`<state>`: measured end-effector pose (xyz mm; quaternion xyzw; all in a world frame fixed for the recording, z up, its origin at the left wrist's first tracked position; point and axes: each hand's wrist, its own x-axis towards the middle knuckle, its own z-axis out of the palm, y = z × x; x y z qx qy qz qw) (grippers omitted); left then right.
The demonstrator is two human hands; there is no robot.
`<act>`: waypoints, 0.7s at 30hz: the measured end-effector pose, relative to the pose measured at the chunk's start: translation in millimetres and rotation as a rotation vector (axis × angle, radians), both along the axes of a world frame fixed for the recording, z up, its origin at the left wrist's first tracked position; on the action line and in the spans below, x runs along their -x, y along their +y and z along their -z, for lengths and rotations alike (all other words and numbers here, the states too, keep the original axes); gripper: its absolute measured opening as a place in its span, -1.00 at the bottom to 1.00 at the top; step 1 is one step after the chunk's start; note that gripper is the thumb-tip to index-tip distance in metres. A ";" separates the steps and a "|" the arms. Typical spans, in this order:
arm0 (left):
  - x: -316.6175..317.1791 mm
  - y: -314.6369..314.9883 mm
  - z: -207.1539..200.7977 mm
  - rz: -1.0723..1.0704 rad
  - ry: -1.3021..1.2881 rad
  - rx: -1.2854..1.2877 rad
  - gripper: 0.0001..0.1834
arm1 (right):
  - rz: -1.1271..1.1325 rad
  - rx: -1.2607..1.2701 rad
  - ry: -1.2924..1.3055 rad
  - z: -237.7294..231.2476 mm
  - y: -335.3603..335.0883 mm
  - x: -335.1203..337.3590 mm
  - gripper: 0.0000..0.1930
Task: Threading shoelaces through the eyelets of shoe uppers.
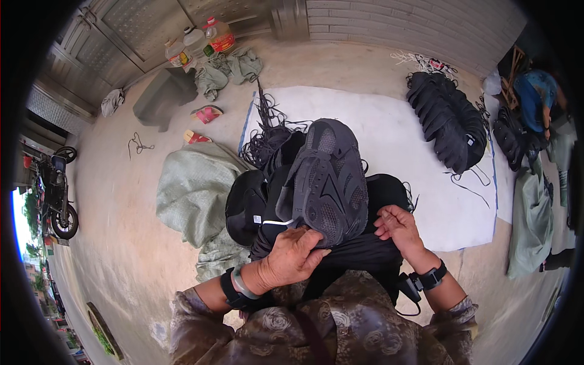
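Observation:
A dark grey-black shoe upper with mesh panels lies over my lap, on other black shoe uppers. My left hand is closed on its near end, the thumb and fingers pinching the edge. A thin white strip sticks out by that hand's fingers. To the right of the upper, my right hand is raised apart from it with the fingers curled together. Whatever it pinches, if anything, is too small to make out. Black laces hang in a tangle beyond the uppers.
A white sheet covers the floor ahead, bearing a stacked row of black uppers. A pale green woven sack lies at my left. Bottles stand by the far door. Another person sits at the far right.

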<state>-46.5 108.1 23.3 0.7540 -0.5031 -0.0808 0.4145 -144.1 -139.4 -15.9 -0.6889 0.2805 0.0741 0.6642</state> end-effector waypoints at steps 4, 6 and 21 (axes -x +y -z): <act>13.2 -39.1 5.1 0.056 -0.137 -0.091 -0.64 | 0.048 0.277 -0.277 -17.2 10.3 2.4 -0.71; 13.8 -55.5 18.3 0.070 -0.142 -0.135 -0.65 | -0.036 0.462 -0.397 -24.5 16.4 1.4 -0.52; -30.1 -38.0 -7.5 0.024 -0.550 0.097 -0.62 | -0.209 1.060 -0.435 -4.8 19.3 -26.0 -0.52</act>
